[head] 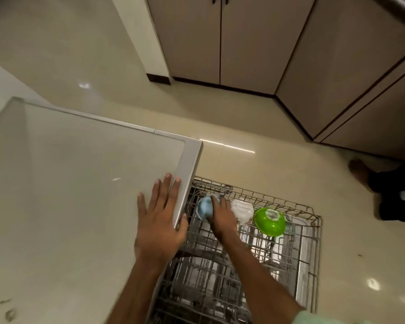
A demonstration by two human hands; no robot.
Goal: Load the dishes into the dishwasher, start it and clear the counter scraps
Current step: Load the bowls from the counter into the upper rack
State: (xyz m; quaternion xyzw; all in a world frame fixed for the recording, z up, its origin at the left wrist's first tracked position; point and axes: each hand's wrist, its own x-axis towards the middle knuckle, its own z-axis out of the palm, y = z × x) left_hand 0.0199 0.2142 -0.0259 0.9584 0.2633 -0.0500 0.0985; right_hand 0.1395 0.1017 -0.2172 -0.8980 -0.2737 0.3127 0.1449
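The wire dishwasher rack [312, 242] is pulled out over the floor, below the counter's corner. Along its far row sit a light blue bowl [204, 206], a white bowl [242, 210] and a green bowl [269, 222], all upside down. My right hand [222, 217] reaches into the rack and its fingers are wrapped on the blue bowl's right side. My left hand [160, 216] lies flat and spread on the counter [80, 183], with its thumb hooked over the counter's right edge.
Dark scraps [8, 311] lie on the counter at the near left. Beige cabinet doors [220, 38] line the far wall and the right side. Another person's foot and dark trouser leg [384, 188] stand on the floor right of the rack.
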